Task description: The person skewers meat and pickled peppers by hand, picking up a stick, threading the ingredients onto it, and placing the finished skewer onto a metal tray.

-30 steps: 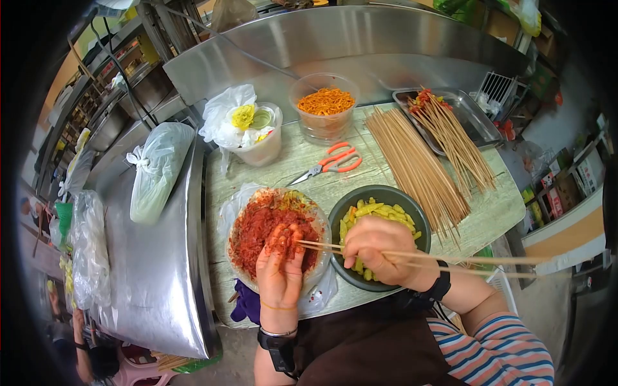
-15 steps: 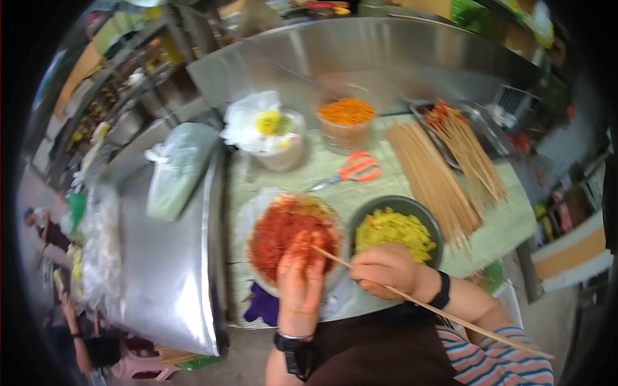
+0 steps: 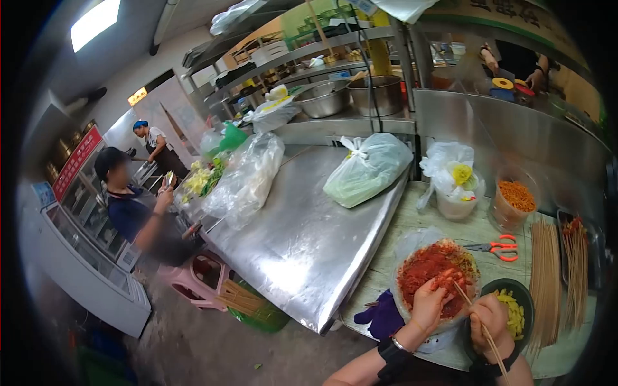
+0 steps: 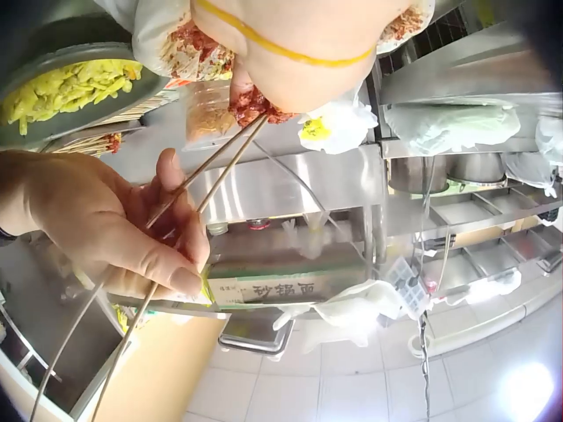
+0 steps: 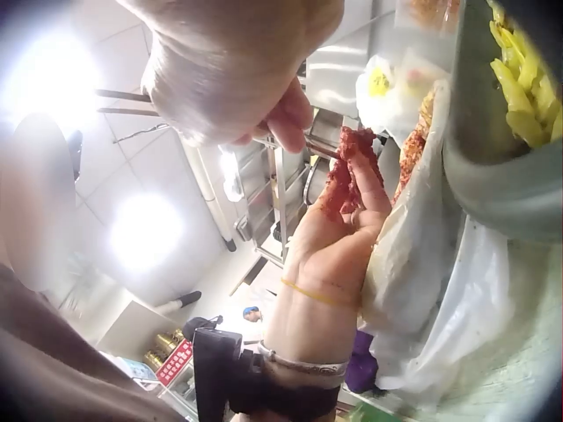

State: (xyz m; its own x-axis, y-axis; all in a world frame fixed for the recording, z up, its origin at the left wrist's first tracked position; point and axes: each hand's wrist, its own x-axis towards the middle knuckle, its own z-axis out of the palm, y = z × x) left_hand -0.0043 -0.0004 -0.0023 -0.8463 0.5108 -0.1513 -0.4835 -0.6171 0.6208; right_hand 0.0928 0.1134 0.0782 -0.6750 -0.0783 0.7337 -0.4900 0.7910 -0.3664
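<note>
Two wooden sticks (image 4: 232, 163) join right hand (image 3: 490, 320) to paste-smeared left hand (image 3: 429, 307).

"砂锅面" in lg dark chars on pale sign (image 4: 290, 287) w/ green edge, smaller chars beside it too tiny, white chars on red strip (image 3: 76, 162) atop display fridge (image 3: 87, 257) illegible, board (image 3: 496, 19) upper rt, chars partly cut off, unreadable

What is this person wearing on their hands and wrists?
The ungloved left hand has red paste on its fingers, and its wrist bears a thin yellow band, a silvery bracelet and a boxy black device. The right hand, also ungloved, has a black wristband.
</note>
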